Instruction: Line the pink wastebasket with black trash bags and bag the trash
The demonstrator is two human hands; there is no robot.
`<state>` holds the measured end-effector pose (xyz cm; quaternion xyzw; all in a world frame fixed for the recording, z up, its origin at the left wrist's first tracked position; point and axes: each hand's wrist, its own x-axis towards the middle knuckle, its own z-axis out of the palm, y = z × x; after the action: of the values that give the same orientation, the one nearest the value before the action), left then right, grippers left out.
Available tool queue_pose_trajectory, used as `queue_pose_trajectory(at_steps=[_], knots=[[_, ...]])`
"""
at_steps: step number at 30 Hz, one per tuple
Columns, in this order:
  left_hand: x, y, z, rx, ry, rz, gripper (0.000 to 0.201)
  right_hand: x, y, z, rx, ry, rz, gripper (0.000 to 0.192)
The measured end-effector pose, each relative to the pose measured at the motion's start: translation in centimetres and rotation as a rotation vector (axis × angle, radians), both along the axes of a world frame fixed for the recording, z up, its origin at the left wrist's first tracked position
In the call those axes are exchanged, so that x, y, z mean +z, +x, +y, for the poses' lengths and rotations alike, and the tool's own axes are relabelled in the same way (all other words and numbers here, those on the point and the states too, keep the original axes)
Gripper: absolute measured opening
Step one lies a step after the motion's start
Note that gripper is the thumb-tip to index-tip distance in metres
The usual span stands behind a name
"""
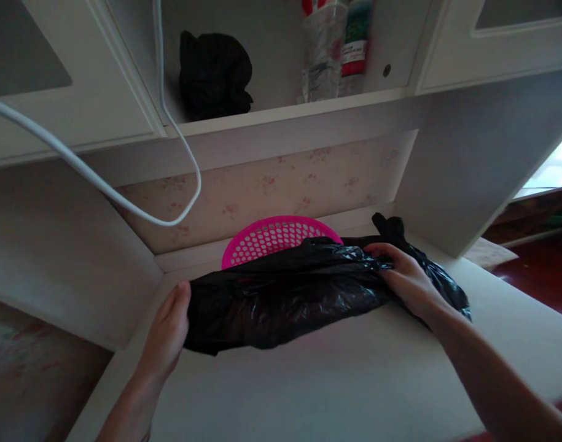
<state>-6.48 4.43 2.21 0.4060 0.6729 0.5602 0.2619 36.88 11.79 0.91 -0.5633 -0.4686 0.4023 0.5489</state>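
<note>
A crumpled black plastic bag lies stretched across the white desk top. My left hand grips its left end at the desk's left side. On the bag's right part rests my right hand, fingers pinching the plastic. A pink perforated basket stands behind the bag against the back wall, its lower half hidden by the bag.
A white cable hangs in a loop at the left. On the shelf above sit a black bundle, a clear plastic cup and a bottle. White cabinet doors flank the shelf. A red floor shows at right.
</note>
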Motion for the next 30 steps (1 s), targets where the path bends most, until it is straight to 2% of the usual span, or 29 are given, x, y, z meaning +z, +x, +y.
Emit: queue_pose_trajectory(at_steps=[3,7,10,12,17,21,24,27,30], knots=[[-0.3,-0.1,2.8,0.004,0.045,-0.042,0.064,0.2,-1.1,2.0,0.033,0.018,0.072,0.037],[0.1,1.0,5.9,-0.091,0.044,-0.194,0.067,1.7,-2.7,4.6,0.158,-0.006,0.230,0.052],[0.3,2.0,7.2,-0.162,0.034,-0.299,0.066,2.3,-4.1,6.0,0.225,-0.039,0.301,0.043],[0.3,2.5,7.3,-0.165,0.038,-0.345,0.067,2.1,-4.7,6.4,0.235,-0.055,0.326,0.035],[0.2,2.5,4.7,-0.114,0.040,-0.398,0.075,1.5,-4.4,4.9,0.258,-0.074,0.373,0.034],[0.3,1.7,1.1,-0.135,-0.031,-0.387,0.075,1.9,-2.6,2.1,0.350,-0.118,0.411,0.050],[0.5,1.1,-1.0,-0.172,-0.075,-0.200,0.066,2.1,-1.8,0.6,0.411,-0.130,0.397,0.056],[1.0,1.2,-2.2,-0.138,-0.020,0.039,0.054,2.0,-2.0,-0.1,0.362,-0.074,0.299,0.051],[2.1,2.0,-2.5,-0.175,0.022,0.138,0.056,2.2,-2.6,-0.3,0.315,0.013,0.244,0.047]])
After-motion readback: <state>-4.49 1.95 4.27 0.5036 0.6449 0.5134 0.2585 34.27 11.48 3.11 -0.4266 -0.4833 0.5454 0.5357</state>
